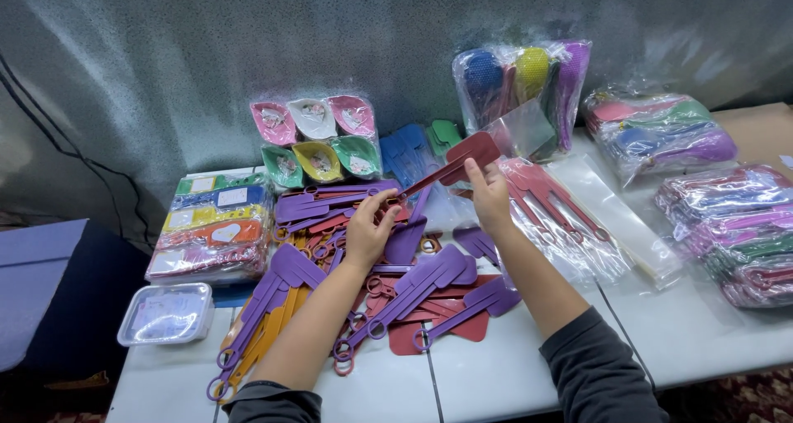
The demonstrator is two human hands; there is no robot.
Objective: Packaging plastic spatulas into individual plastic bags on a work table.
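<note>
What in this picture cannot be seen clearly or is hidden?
Head view:
- Left hand: fingertips curl over the red spatula handle, so the grip is hidden.
- Lower spatulas in the pile: covered by those above.
- Clear lidded box: contents blurred.
- Bagged stacks: cut off by the right edge.

Both hands lift one dark red paddle-shaped plastic tool [450, 168] above the pile: the left hand [368, 229] pinches its ringed handle end, while the right hand [489, 198] holds it near the broad blade. Under and around the left hand lie loose purple paddles [417, 284], red ones [450, 316] and orange ones [264, 340]; just right of the right hand sits a clear bag of red pieces [553, 204], possibly the same tools. Beyond both hands lie packed coloured dishes [318, 142].
</note>
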